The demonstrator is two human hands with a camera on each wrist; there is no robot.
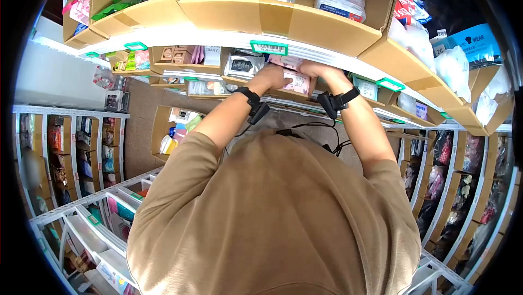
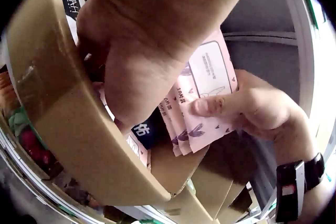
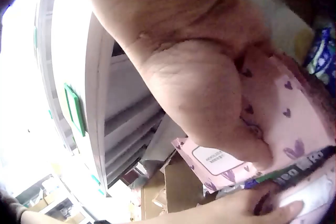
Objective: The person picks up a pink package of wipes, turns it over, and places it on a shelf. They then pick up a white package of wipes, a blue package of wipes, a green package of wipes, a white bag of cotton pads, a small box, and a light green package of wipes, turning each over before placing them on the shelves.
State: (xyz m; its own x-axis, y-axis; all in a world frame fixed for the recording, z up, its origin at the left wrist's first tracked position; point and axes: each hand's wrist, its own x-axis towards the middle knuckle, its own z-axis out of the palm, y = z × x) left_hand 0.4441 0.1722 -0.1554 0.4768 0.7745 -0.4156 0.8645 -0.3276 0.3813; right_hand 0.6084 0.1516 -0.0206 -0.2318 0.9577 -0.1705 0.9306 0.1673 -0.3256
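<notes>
Pink packets with purple hearts (image 2: pixel 202 121) fan out in a small stack, gripped by my right hand (image 2: pixel 257 103) with its thumb across the front one. In the head view my right hand (image 1: pixel 322 71) is under the shelf edge, right of my left hand (image 1: pixel 268 78). My left hand (image 2: pixel 139 66) reaches into a cardboard box (image 2: pixel 63 103), its fingers mostly hidden. In the right wrist view its thumb lies against another pink packet (image 3: pixel 315 192); I cannot tell whether it grips this. A dark strip with white lettering (image 2: pixel 146 129) shows below it.
A white shelf edge with a green-framed label (image 1: pixel 269 48) runs above my hands. Cardboard bins (image 1: pixel 234 17) of packaged goods stand on the upper shelf. A silver-black packet (image 1: pixel 244 66) sits left of my left hand. Cables (image 1: pixel 327 145) hang below my arms; racks (image 1: pixel 71 153) stand on both sides.
</notes>
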